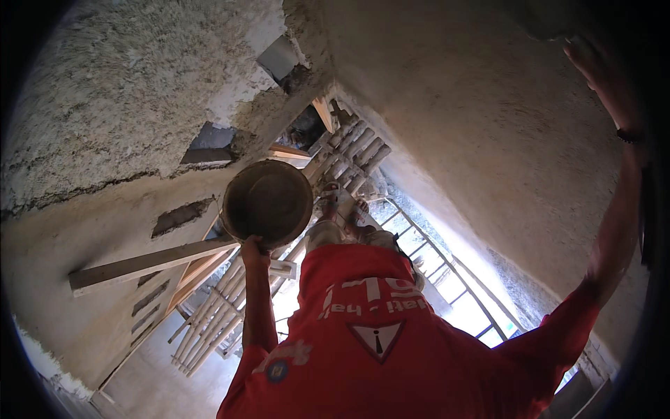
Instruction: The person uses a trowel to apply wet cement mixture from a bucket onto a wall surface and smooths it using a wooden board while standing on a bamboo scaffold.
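Note:
My left hand is closed on the near rim of a round, dark bucket, its thumb over the edge. The bucket's inside is dim, and I see only a greyish coating in it. At the upper right my right arm reaches far up along the smooth plastered wall. My right hand is closed, close to that wall. A dim, thin edge shows past its fingers, too dark to name.
My feet stand on wooden scaffold poles. A timber beam juts from the left wall, which has several rectangular holes. Below are more tied poles and a ladder-like metal frame. Rough plaster covers the upper left.

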